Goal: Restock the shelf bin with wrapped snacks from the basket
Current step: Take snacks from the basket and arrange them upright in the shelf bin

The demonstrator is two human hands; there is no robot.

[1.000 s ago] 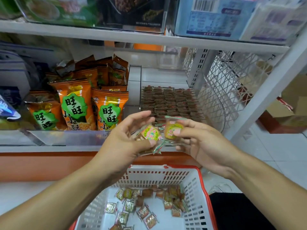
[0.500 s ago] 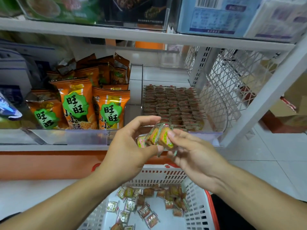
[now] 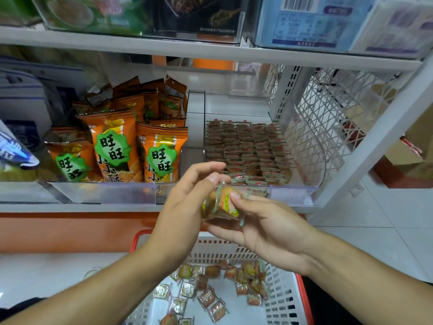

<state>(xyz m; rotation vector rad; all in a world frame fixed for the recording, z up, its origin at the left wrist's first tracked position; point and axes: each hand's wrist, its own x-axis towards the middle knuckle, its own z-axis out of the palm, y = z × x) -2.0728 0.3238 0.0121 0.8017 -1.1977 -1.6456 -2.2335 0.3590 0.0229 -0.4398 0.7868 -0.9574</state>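
— Wrapped snacks (image 3: 222,205), where?
— Small stack pinched between both hands, just in front of the clear shelf bin (image 3: 293,193) and above the white basket (image 3: 281,289).
— Left hand (image 3: 185,207)?
— Curled around the stack's left side, thumb and fingers closed on it, index finger lifted above.
— Right hand (image 3: 269,228)?
— Gripping the same stack from the right, fingertips (image 3: 235,195) pressed on the front wrapper, thumb underneath.
— Bin contents?
— Tidy rows of brown wrapped pieces (image 3: 246,148), packed edge to edge across the front half; rear half bare.
— Basket?
— Red-rimmed, below the forearms, with loose snack packets (image 3: 210,289) scattered over its floor, some face up, some tilted.
— Neighbours on the shelf?
— Orange snack bags (image 3: 112,146) with green labels, upright, left of the bin behind a clear front lip. White wire mesh panel (image 3: 328,118) right of the bin.
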